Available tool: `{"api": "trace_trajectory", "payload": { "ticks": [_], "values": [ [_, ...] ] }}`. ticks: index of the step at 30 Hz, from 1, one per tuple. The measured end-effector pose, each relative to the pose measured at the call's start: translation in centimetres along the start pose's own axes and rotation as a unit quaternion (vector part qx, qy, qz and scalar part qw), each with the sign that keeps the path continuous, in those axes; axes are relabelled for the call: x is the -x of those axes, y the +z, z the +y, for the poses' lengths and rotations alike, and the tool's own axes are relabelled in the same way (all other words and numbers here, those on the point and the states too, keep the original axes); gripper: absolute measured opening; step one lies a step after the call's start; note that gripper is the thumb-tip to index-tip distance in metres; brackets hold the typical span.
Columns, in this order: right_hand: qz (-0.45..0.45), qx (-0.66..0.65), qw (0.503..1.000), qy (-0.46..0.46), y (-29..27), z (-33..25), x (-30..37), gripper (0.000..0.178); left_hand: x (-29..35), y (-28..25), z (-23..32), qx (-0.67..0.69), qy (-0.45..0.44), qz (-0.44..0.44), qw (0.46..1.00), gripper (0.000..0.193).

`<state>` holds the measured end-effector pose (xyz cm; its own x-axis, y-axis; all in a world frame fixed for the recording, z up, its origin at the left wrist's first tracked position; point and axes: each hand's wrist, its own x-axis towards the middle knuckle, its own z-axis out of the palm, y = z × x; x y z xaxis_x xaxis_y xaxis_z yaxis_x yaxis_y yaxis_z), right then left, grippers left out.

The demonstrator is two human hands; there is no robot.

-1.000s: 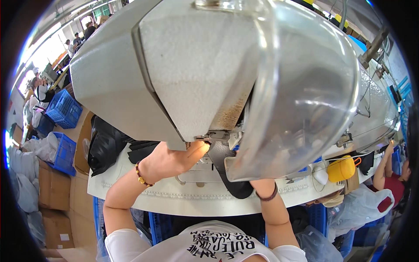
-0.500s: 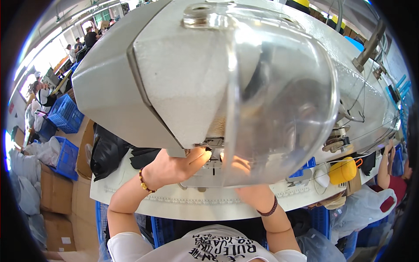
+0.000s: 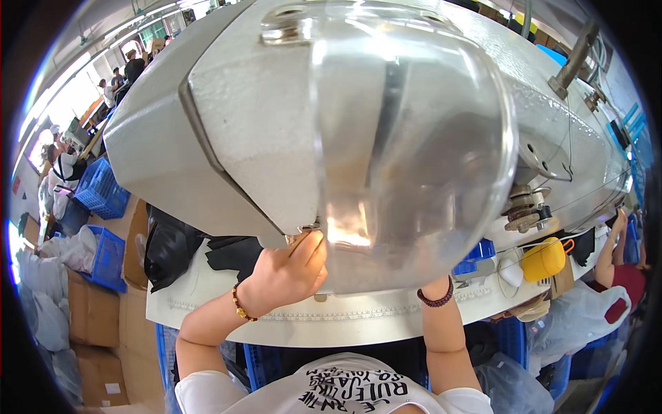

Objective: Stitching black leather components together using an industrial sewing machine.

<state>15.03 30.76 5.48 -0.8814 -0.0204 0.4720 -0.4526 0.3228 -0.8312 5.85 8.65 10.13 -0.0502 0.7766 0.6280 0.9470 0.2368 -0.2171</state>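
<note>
A large pale grey sewing machine (image 3: 255,131) fills the middle of the view, with a clear, curved plastic guard (image 3: 441,186) on its front. My left hand (image 3: 289,272) is closed, thumb and fingers pinched together just under the machine head, by the small metal parts there. Whatever the pinch holds, if anything, is hidden. Behind the lower right of the guard is my right hand (image 3: 434,284); its fingers cannot be made out through the blurry plastic. Black fabric (image 3: 231,254) lies on the white table (image 3: 227,310) left of my left hand.
A yellow container (image 3: 543,258) and a small blue box (image 3: 476,254) stand right of the machine. Metal thread guides (image 3: 527,207) jut from its right side. Blue crates (image 3: 109,257), cardboard boxes (image 3: 96,310) and a black bag (image 3: 169,252) are at left. Other people sit farther off.
My left hand has turned, its fingers now pinched upward near the machine head. My right hand has moved right, away from the needle area. The view has shifted slightly.
</note>
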Motion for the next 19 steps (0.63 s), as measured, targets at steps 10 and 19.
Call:
{"api": "trace_trajectory", "payload": {
  "ticks": [10, 19],
  "values": [
    [0.080, 0.177, 0.979, -0.057, 0.7, -1.4, -0.9, 0.030, 0.5, 0.0, 0.2, 0.084, -0.054, -0.010, 0.995, 0.035],
    [0.063, 0.240, 0.965, 0.089, 0.9, -2.1, -1.0, 0.036, 1.3, 1.9, -4.6, 0.157, -0.139, 0.025, 0.977, 0.025]
  ]
}}
